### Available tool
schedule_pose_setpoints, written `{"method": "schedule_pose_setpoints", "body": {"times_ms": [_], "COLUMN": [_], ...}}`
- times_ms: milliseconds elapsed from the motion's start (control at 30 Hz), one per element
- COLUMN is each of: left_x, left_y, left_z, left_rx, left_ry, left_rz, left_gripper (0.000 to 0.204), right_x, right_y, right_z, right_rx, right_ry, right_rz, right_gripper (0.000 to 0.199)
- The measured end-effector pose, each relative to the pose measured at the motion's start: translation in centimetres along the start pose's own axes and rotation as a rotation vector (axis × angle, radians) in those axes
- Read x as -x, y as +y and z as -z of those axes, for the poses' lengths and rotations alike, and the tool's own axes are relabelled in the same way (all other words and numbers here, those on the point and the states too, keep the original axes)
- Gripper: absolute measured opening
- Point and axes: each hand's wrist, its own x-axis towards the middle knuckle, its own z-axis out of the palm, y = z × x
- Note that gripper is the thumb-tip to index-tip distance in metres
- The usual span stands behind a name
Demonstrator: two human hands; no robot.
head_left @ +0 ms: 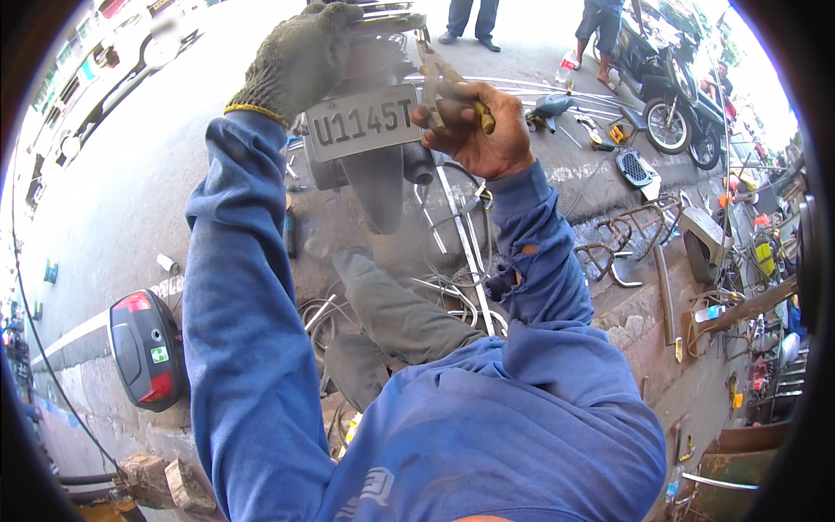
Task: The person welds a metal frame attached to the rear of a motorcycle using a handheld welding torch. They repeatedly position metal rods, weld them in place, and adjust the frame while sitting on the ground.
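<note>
My right hand (pixel 478 130), bare and dusty, is clenched round a plier-like tool (pixel 484 117), the yellowish end of a handle poking out past my curled fingers. Just left of my knuckles, by its own right edge, is the number plate (pixel 361 122) on the rear of the motorcycle (pixel 326 165); whether my fingertips touch it I can't tell. My left hand (pixel 300 56), in a coarse grey knitted glove with a yellow cuff, bends above the plate's upper left corner near a metal rack (pixel 383 17); its fingertips are unclear, so I can't say if they grip. The plate is flat, pale and rectangular, with dark characters. Below its lower edge hangs a dull mudguard (pixel 374 196), tapering to a rounded tip. Slim, straight rods (pixel 467 248) lie beyond, and a grey box (pixel 143 348) with glossy red lenses sits at the road's (pixel 122 235) edge.
</note>
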Motion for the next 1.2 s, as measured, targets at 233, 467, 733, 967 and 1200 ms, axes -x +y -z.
{"method": "schedule_pose_setpoints", "body": {"times_ms": [233,467,733,967,1200], "left_x": [-0.1,-0.2,-0.5,-0.3,-0.2], "left_y": [0.2,0.1,0.0,0.5,-0.3], "left_z": [0.2,0.3,0.2,0.6,0.0], "left_rx": [-0.028,0.007,0.019,0.017,0.036], "left_ry": [-0.018,-0.034,0.016,-0.04,-0.035], "left_rz": [0.0,0.039,-0.055,0.049,0.032], "left_gripper": [0.028,0.029,0.029,0.029,0.029], "right_x": [0.6,3.5,-2.4,-3.5,-2.8], "right_y": [0.4,3.4,6.3,7.2,6.8], "right_z": [-0.7,1.5,2.9,3.8,5.0], "right_rx": [-0.003,0.63,1.276,1.092,1.385], "right_ry": [-0.051,0.417,0.616,0.663,0.652], "right_rz": [-0.025,0.184,0.441,0.47,0.532], "right_gripper": [0.033,0.026,0.03,0.034,0.031]}}
